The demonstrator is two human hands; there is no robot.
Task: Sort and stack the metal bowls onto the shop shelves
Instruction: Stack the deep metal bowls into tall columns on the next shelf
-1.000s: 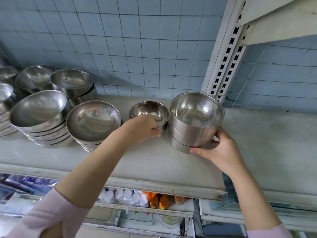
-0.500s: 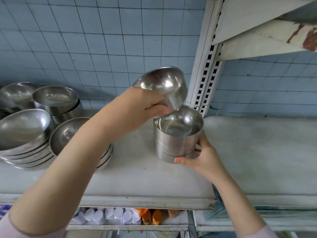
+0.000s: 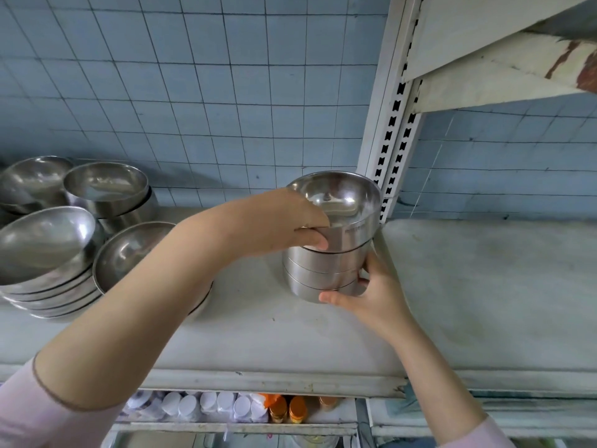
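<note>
A small steel bowl (image 3: 352,218) now sits upright on top of a stack of straight-sided steel bowls (image 3: 323,273) on the white shelf (image 3: 484,286), beside the slotted upright. My left hand (image 3: 290,224) grips the top bowl's left wall, thumb outside and fingers over the rim. My right hand (image 3: 365,295) holds the base of the stack from the front right, thumb along the bottom bowl and fingers curled round its right side.
Stacks of wider round bowls (image 3: 48,253) crowd the shelf's left end, one stack (image 3: 135,250) partly behind my left forearm. A slotted upright (image 3: 394,124) and an upper shelf bracket (image 3: 500,69) stand at right. Bottles and jars (image 3: 226,409) fill the shelf below.
My left hand picked up the small bowl from the shelf, carried it tilted over the stack, and set it down level on top. My right hand kept hold of the stack.
</note>
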